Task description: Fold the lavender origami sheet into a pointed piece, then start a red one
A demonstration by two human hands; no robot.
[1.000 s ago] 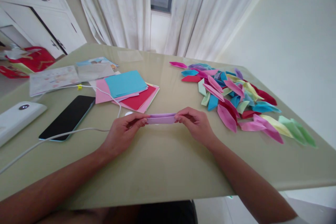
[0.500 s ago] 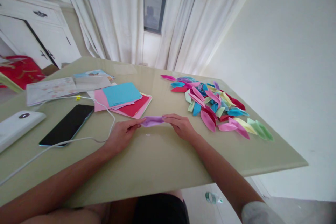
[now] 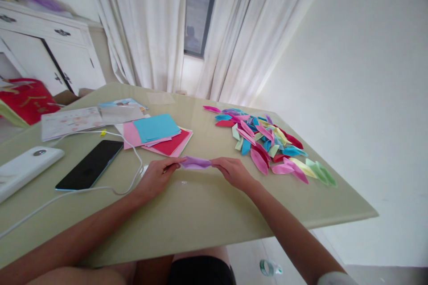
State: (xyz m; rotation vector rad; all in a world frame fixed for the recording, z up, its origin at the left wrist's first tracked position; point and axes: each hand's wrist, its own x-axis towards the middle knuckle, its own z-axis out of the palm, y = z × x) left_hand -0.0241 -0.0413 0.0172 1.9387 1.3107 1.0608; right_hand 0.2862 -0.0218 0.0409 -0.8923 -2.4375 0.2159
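Note:
A small folded purple paper [image 3: 196, 163] is stretched between my two hands above the table. My left hand [image 3: 159, 177] pinches its left end. At the right end, the fingers of my right hand [image 3: 233, 172] are closed on its tip. Just beyond my left hand lies a stack of coloured sheets, with blue paper [image 3: 157, 128] on top and red paper [image 3: 171, 143] and pink ones under it. Many folded paper pieces [image 3: 261, 159] in pink, blue, red, yellow and green lie in a loose pile beyond my right hand.
On the table's left side are a black phone [image 3: 90, 165], a white device [image 3: 28, 170], a white cable [image 3: 136, 153] and printed sheets [image 3: 72, 122]. The table's edge [image 3: 334, 224] runs near my right forearm. A plastic bottle [image 3: 267, 267] lies on the floor.
The camera view has shifted, so the table and its items appear lower in the picture. Both hands still hold the purple paper, which looks slightly more opened out.

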